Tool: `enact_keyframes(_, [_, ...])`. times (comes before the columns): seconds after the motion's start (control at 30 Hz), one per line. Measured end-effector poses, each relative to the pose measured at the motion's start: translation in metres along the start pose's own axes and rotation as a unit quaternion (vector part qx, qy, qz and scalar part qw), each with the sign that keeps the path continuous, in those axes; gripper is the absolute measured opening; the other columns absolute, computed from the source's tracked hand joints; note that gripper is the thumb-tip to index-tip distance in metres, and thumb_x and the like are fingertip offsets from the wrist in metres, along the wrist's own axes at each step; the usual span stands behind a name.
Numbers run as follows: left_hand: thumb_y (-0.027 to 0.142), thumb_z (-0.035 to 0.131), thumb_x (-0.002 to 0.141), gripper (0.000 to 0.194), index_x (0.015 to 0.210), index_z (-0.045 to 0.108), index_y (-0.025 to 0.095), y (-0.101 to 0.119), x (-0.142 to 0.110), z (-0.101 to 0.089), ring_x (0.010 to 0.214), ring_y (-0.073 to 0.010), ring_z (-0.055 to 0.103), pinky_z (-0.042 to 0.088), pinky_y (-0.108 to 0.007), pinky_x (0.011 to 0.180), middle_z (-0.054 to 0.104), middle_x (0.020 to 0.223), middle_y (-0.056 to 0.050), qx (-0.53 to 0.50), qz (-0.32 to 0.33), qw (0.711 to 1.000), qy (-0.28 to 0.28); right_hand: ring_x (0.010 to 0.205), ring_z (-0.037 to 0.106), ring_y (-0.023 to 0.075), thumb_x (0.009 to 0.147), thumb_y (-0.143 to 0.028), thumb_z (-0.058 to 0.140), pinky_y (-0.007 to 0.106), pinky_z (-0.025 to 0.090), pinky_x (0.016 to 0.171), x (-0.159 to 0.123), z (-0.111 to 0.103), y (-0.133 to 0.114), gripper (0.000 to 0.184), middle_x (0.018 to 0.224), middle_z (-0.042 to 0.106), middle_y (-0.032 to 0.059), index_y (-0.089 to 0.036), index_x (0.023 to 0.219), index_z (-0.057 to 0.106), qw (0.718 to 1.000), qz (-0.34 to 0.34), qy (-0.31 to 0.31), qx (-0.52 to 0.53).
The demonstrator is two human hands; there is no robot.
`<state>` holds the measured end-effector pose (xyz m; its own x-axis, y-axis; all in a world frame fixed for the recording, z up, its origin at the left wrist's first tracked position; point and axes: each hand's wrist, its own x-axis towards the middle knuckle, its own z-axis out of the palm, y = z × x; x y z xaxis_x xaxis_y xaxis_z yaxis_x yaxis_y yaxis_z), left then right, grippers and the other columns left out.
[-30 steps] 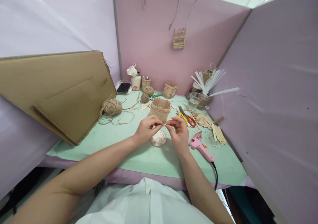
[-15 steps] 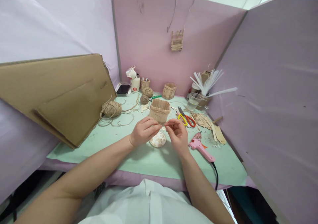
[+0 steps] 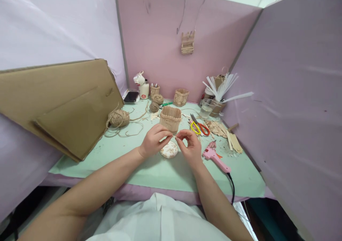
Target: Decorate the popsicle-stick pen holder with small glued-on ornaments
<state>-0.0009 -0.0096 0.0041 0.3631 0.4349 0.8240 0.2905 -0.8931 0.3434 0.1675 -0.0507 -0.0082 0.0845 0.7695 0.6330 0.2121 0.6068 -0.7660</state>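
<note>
The hot glue gun [image 3: 217,159] has a smooth pink body, which looks like plastic. The ball of twine [image 3: 119,118] is rough and fibrous, without shine. The big board [image 3: 64,109] is brown cardboard, matt. The clear cup [image 3: 207,108] seems to be thin plastic, a little glossy. The phone [image 3: 131,96] has a dark, smooth face.

Likely craft booth: glue gun [image 3: 216,159], twine [image 3: 119,118], scissors [image 3: 200,127].

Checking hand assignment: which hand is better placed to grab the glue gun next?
Likely right: the right hand is beside the pink glue gun; the left hand is farther. Both pinch a sliver.
</note>
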Motion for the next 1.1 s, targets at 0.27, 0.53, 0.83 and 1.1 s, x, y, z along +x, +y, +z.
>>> enact_keyframes(0.27, [0.025, 0.06, 0.083, 0.011, 0.08, 0.066, 0.017, 0.012, 0.005, 0.003, 0.069, -0.0112, 0.054, 0.045, -0.024, 0.063, 0.061, 0.076, -0.003, -0.124, -0.126, 0.984, -0.014, 0.077, 0.059, 0.0147, 0.081, -0.022, 0.063, 0.031, 0.048, 0.074, 0.001, -0.001, 0.001, 0.021, 0.085, 0.062, 0.0014, -0.023, 0.101, 0.055, 1.0, 0.008, 0.011, 0.02])
enact_keyframes(0.53, [0.025, 0.059, 0.083, 0.01, 0.087, 0.063, 0.017, 0.006, 0.001, 0.007, 0.075, -0.0121, 0.056, 0.046, -0.023, 0.063, 0.061, 0.08, -0.003, -0.082, -0.136, 0.987, 0.005, 0.078, 0.059, 0.0142, 0.08, -0.023, 0.061, 0.028, 0.047, 0.072, 0.004, 0.001, -0.002, 0.022, 0.084, 0.062, 0.0011, -0.022, 0.1, 0.054, 0.998, 0.05, 0.027, 0.006])
enact_keyframes(0.83, [0.02, 0.052, 0.088, 0.018, 0.102, 0.062, 0.016, -0.003, -0.008, 0.015, 0.088, -0.0162, 0.059, 0.049, -0.03, 0.079, 0.065, 0.094, -0.009, 0.103, 0.022, 0.994, -0.041, 0.07, 0.06, 0.0143, 0.074, -0.026, 0.063, 0.027, 0.045, 0.064, 0.008, 0.004, 0.006, 0.029, 0.076, 0.064, -0.0004, -0.02, 0.099, 0.05, 0.986, 0.165, 0.01, -0.02])
enact_keyframes(1.1, [0.026, 0.054, 0.087, 0.017, 0.096, 0.065, 0.017, -0.002, -0.008, 0.016, 0.084, -0.0153, 0.062, 0.049, -0.028, 0.075, 0.067, 0.093, -0.008, 0.052, -0.079, 0.993, -0.069, 0.075, 0.064, 0.0158, 0.076, -0.028, 0.063, 0.029, 0.048, 0.069, 0.004, 0.005, 0.01, 0.028, 0.08, 0.067, 0.0005, -0.021, 0.1, 0.05, 0.985, 0.171, 0.0, 0.005])
